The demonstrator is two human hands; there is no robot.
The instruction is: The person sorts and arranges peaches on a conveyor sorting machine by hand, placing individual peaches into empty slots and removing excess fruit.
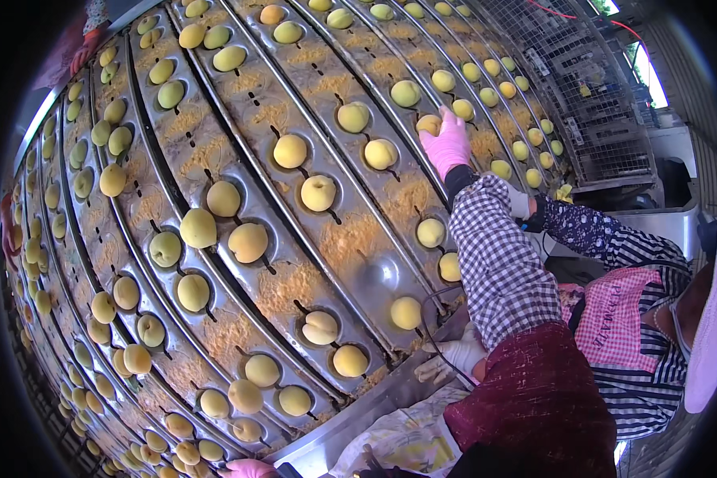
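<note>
My right hand (448, 143), in a pink glove with a checked sleeve above it, reaches to the upper right over the metal conveyor (352, 236). Its thumb and fingers close around a yellow-orange apricot (428, 124) at a cup in a metal slat. Only part of my left hand (248, 469), also gloved in pink, shows at the bottom edge, beside the conveyor's rim; what its fingers do is hidden. Yellow and green apricots sit in the cups, many in pairs, such as one yellow apricot (318, 193) with a visible crease. An empty cup (384, 273) lies nearer me.
To my right stands a co-worker in a pink checked apron (618, 316); white gloved hands (518, 202) (460, 355) show near my arm. Other people's hands are at the far left edge. Orange pulp lies on the slats. A wire-mesh guard (591, 101) stands upper right, and a dark cable loops beside my sleeve.
</note>
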